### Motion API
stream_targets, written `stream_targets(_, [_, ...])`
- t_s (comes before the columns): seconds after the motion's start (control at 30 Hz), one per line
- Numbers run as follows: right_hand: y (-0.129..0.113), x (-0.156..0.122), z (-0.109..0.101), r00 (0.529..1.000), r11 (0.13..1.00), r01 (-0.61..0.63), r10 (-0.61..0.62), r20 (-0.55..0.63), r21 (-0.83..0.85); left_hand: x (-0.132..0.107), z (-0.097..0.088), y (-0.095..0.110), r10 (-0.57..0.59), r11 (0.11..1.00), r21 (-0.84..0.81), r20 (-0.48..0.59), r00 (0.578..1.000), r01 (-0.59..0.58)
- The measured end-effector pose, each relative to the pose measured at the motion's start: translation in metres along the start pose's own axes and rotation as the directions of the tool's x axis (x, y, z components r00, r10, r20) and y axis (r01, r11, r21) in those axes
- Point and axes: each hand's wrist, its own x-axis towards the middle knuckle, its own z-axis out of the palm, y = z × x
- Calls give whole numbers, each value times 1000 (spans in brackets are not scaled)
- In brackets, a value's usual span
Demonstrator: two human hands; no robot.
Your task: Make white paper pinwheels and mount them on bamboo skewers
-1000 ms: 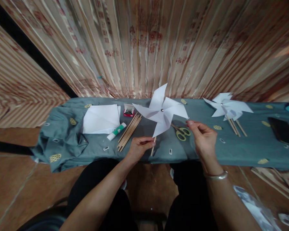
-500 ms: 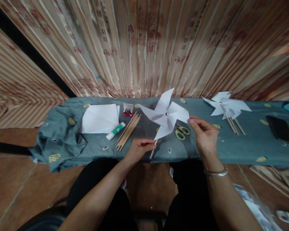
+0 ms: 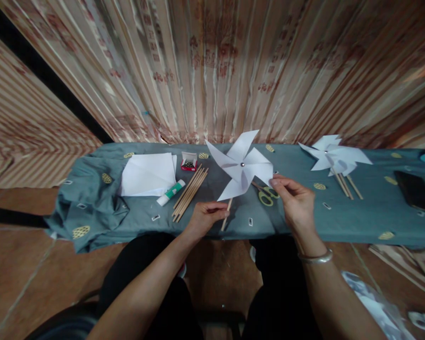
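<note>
Taking its hub as the middle of the dial, the white paper pinwheel point(image 3: 241, 166) is held above the cloth and looks complete: blades folded in, a metal pin at the centre, stick point(image 3: 224, 224) attached. Between seven and eight o'clock the left hand point(image 3: 203, 218) pinches that stick between thumb and fingers. At four the right hand point(image 3: 297, 200) has its fingertips nearly together at a blade's edge; whether they grip or merely touch it is hard to tell. More work looks done: made pinwheels point(image 3: 343, 158) lie overlapping at three. Unused stock sits from eight to nine: white sheets point(image 3: 148, 174), loose sticks point(image 3: 190, 194), a glue stick point(image 3: 171, 192), a red box of metal pins point(image 3: 189, 164) (its flap up). Scissors point(image 3: 266, 198) lie near half past four. Grey-green cloth point(image 3: 279, 222) covers the long surface; patterned curtains point(image 3: 212, 66) rise at twelve; brown floor point(image 3: 223, 269) shows at six.
</note>
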Motion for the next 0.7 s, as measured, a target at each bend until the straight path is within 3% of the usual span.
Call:
stream_targets(0.5, [1,-11,11,986,985,-160,157,59,58,2,2,1,-21,992,-127,-78,997,10])
stream_targets(0.7, [2,-19,18,978,981,-174,161,129,91,3,2,0,-20,990,-142,-100,995,6])
